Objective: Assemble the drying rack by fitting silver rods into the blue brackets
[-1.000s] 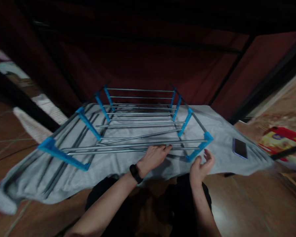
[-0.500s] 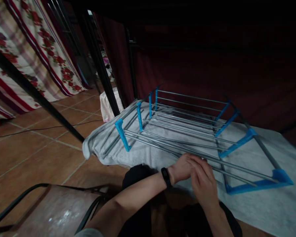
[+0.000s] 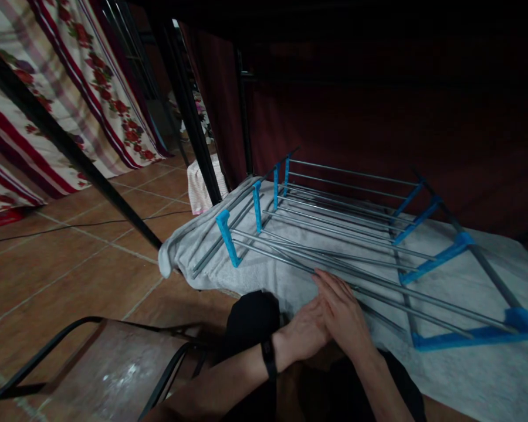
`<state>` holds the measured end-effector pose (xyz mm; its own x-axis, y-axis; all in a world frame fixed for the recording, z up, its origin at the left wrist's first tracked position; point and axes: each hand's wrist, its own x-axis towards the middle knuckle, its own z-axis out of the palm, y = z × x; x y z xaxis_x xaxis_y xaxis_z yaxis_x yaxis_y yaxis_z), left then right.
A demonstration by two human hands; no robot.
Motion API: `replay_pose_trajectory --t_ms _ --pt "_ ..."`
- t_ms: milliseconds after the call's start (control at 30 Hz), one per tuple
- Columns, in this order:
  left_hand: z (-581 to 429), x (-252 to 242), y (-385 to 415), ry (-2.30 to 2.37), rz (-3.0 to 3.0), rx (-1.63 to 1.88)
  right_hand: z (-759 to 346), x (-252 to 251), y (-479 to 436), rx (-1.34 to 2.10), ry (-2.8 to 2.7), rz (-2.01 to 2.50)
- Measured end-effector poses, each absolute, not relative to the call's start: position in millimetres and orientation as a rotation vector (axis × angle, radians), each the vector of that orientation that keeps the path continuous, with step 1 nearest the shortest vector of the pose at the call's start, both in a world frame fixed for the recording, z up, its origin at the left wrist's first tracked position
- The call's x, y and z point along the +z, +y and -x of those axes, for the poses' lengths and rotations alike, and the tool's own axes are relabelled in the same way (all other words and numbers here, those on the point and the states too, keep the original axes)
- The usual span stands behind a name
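A drying rack with thin metal rods and blue plastic brackets (image 3: pixel 437 258) lies across a grey blanket (image 3: pixel 273 280) in front of me. Several of its rods cross at slants near the front. My left hand (image 3: pixel 305 333), a black band on its wrist, is held flat just short of the rack, with its fingertips hidden under the other hand. My right hand (image 3: pixel 341 310) rests over the left one, its fingers stretched out and close together. Its fingertips overlap the nearest rods in view; whether they touch them I cannot tell. Neither hand holds anything I can see.
A metal-framed chair (image 3: pixel 110 369) stands at lower left on the tiled floor (image 3: pixel 79 275). Black bed-frame posts (image 3: pixel 198 129) rise at the left. A dark red curtain (image 3: pixel 356 129) hangs behind the rack, and a flowered cloth (image 3: pixel 101 88) at far left. A cable (image 3: pixel 92 224) crosses the floor.
Both hands have drawn back toward me and slightly left, away from the rods. The right hand has slid further over the left. The view has shifted a little; the rack lies the same.
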<state>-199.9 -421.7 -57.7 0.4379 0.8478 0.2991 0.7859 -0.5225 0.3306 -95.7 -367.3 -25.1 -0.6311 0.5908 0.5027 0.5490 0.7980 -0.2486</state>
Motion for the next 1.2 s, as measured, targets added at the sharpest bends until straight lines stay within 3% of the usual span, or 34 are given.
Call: replay_pose_trajectory --t_ms 133,300,433,667,1200 --pt "270 -59 -458 1.663 -2.382 0.991 110 -28 -365 0.086 -2.452 0.830" --pt "350 -55 -457 2.273 -1.453 1.649 148 -23 -359 0.034 -2.495 0.797" --pt "405 -58 -432 2.227 -0.930 1.978 175 -18 -356 0.051 -2.545 0.804" --pt "436 -67 -400 2.017 -1.001 1.977 199 -21 -351 0.030 -2.600 0.859" --pt "425 -67 -400 2.058 -1.040 1.868 204 -24 -343 0.080 -2.608 0.934"
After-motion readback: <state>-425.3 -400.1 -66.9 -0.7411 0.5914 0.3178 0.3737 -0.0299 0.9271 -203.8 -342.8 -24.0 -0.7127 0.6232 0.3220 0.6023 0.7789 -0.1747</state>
